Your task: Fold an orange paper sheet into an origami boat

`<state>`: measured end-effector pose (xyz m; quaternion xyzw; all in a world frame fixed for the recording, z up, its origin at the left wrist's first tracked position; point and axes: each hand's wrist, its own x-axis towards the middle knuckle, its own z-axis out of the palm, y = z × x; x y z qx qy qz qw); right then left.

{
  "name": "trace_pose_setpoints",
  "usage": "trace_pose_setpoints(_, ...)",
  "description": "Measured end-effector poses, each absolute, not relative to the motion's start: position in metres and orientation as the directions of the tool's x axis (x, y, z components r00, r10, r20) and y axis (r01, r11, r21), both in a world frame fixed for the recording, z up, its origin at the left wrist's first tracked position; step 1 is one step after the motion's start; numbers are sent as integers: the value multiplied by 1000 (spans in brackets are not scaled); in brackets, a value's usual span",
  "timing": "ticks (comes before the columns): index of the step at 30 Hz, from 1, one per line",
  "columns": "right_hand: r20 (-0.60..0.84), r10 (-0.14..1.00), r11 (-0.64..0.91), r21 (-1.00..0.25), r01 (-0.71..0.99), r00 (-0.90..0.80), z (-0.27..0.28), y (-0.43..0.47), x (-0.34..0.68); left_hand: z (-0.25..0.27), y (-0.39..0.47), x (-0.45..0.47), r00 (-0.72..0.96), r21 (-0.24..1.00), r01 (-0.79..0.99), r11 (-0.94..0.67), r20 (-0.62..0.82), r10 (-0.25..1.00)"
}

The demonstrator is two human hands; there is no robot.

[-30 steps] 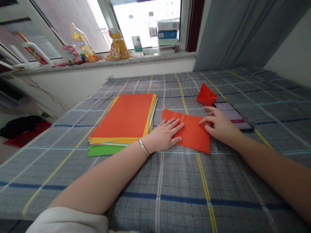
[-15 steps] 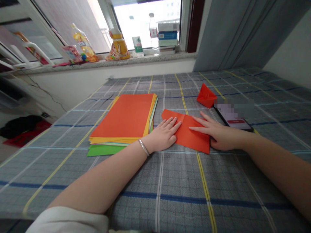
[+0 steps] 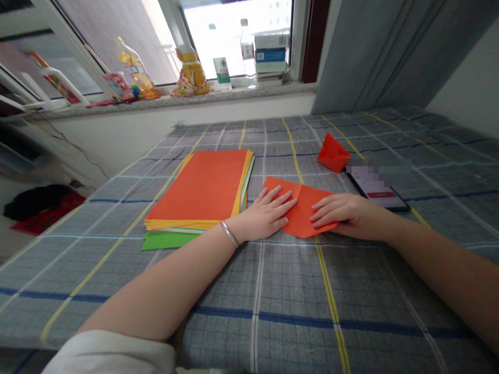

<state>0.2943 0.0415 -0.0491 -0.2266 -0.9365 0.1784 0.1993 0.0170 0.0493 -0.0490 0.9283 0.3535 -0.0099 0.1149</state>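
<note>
A folded sheet of orange paper [image 3: 302, 205] lies on the checked cloth, a crease running down its middle. My left hand [image 3: 266, 214] rests flat on its left part, fingers spread and pressing it down. At the right end, my right hand [image 3: 345, 212] has its fingers close together and bent over the paper, gripping the turned-in lower right side; the thumb is hidden. To the left sits a stack of coloured paper [image 3: 202, 189], orange on top, with yellow and green edges showing. Beyond my right hand stands a folded red-orange paper piece [image 3: 333, 154].
A phone [image 3: 377, 191] with its screen lit lies beside my right forearm, its upper part blurred out. The checked cloth [image 3: 218, 332] covers the whole surface. Bottles, a cup and boxes [image 3: 270, 54] line the windowsill [image 3: 156, 106] at the back.
The lower right corner of the orange paper has been turned inward. My right hand's fingers have closed together over that side; my left hand stays on the paper, shifted very slightly.
</note>
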Motion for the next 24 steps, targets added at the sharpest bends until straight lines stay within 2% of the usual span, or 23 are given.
trace_pose_setpoints(4,231,629,726,-516,455,-743,-46,38,293,-50,48,18,801,207,597,-775,-86,593)
trace_pose_setpoints(8,196,800,582,-483,654,-567,-50,39,286,-52,50,18,827,265,557,-787,-83,556)
trace_pose_setpoints(11,154,875,471,-498,728,-460,-54,42,280,-52,52,18,828,302,550,-778,-78,555)
trace_pose_setpoints(14,133,908,406,-510,758,-397,-57,45,276,-52,52,19,827,306,549,-778,-68,558)
trace_pose_setpoints(20,68,933,346,-437,831,-353,-59,47,269,-49,49,21,817,276,569,-774,-84,571)
trace_pose_setpoints(24,79,946,319,-384,866,-314,-59,46,267,-49,48,21,813,246,579,-778,-104,572)
